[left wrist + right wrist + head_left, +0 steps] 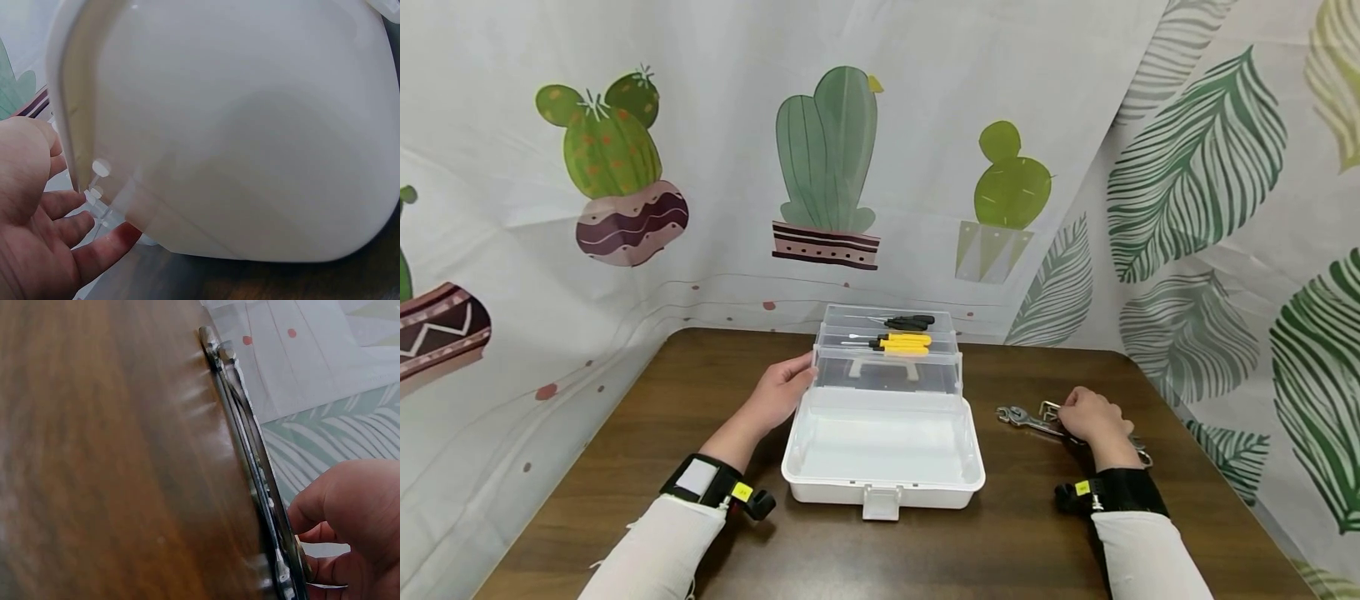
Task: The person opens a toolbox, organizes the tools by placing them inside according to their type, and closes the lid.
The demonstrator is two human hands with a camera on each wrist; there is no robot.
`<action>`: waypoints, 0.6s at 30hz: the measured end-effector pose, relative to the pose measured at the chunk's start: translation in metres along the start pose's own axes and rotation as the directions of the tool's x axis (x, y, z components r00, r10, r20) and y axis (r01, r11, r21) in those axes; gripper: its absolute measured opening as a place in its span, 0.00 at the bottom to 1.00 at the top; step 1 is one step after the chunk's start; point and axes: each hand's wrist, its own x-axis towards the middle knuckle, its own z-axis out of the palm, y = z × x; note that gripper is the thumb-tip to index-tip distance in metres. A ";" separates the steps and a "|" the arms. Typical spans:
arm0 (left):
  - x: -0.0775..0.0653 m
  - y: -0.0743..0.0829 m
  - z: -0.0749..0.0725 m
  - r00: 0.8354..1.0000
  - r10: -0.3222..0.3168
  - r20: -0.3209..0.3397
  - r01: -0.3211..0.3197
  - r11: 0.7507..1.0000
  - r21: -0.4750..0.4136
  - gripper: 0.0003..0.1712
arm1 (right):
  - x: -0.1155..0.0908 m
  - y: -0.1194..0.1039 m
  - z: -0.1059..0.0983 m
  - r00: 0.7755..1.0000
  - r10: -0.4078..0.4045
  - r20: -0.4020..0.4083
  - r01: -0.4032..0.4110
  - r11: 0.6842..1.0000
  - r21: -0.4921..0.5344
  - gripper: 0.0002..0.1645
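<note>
A white toolbox (883,493) stands open at the table's middle, its clear trays and lid (835,377) folded back. My left hand (778,387) holds the left side of the box near the hinge; in the left wrist view its fingers (94,250) curve round the clear edge. Yellow screwdrivers (906,342) and black-handled tools (913,322) lie in the upper trays. At the right my right hand (1093,417) grips at a cluster of metal wrenches (1026,418), partly hiding them. Beside its fingertips lies a square metal frame (1049,409). The right wrist view shows two wrenches (240,412) edge-on.
The brown wooden table (715,358) ends at the back against a hanging cloth (722,217) printed with cacti and leaves. A white latch (881,503) sticks out from the box front. A metal ring (1145,459) shows beyond the right hand.
</note>
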 end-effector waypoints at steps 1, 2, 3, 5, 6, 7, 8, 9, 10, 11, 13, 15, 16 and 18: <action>0.001 -0.003 0.000 1.000 0.002 -0.001 -0.002 1.000 -0.003 0.27 | 0.000 0.000 0.000 1.000 -0.001 -0.002 0.001 1.000 0.001 0.11; 0.001 -0.005 -0.001 1.000 0.006 -0.002 -0.006 1.000 -0.002 0.28 | 0.001 0.000 0.000 1.000 0.000 -0.004 0.000 1.000 0.003 0.10; 0.002 -0.006 -0.001 1.000 0.007 -0.005 -0.007 1.000 -0.006 0.28 | 0.001 -0.001 0.001 1.000 0.000 -0.007 0.000 1.000 0.002 0.10; 0.002 -0.007 -0.001 1.000 0.011 -0.003 -0.011 1.000 -0.007 0.28 | 0.002 -0.001 0.002 1.000 0.002 -0.030 -0.002 1.000 0.000 0.10; 0.001 -0.007 -0.001 1.000 0.013 -0.002 -0.013 1.000 -0.005 0.28 | 0.002 -0.001 0.002 0.999 0.002 -0.045 -0.002 1.000 0.000 0.09; 0.001 -0.007 -0.001 1.000 0.014 -0.002 -0.014 1.000 -0.008 0.27 | 0.002 -0.001 0.002 0.998 0.000 -0.061 0.000 1.000 -0.002 0.09; 0.001 -0.007 0.000 1.000 0.013 -0.003 -0.013 1.000 -0.009 0.27 | 0.002 -0.001 0.002 0.997 -0.002 -0.077 0.002 1.000 -0.004 0.09; 0.001 -0.006 0.000 1.000 0.010 -0.003 -0.010 1.000 -0.013 0.27 | 0.002 -0.001 0.002 0.996 -0.006 -0.092 0.006 1.000 -0.005 0.08; 0.001 -0.006 -0.001 1.000 0.010 -0.002 -0.010 1.000 -0.010 0.27 | 0.003 -0.001 0.003 0.994 -0.013 -0.106 0.012 1.000 -0.004 0.08; 0.001 -0.006 -0.001 1.000 0.012 -0.002 -0.012 1.000 -0.006 0.28 | 0.003 -0.001 0.003 0.994 -0.019 -0.111 0.019 1.000 0.000 0.07; 0.001 -0.006 -0.001 1.000 0.006 -0.006 -0.006 1.000 -0.004 0.28 | 0.003 -0.001 0.003 0.993 -0.029 -0.115 0.030 1.000 0.009 0.07; 0.002 -0.006 -0.001 1.000 0.006 -0.007 -0.006 1.000 0.004 0.28 | 0.003 -0.002 0.003 0.993 -0.039 -0.111 0.041 0.999 0.018 0.06; 0.002 -0.006 -0.001 1.000 0.005 -0.008 -0.005 1.000 0.006 0.28 | 0.003 -0.002 0.003 0.993 -0.044 -0.107 0.046 0.999 0.024 0.06; 0.002 -0.007 -0.001 1.000 0.003 -0.009 -0.003 1.000 0.007 0.28 | 0.003 -0.003 0.003 0.993 -0.048 -0.106 0.051 0.998 0.031 0.06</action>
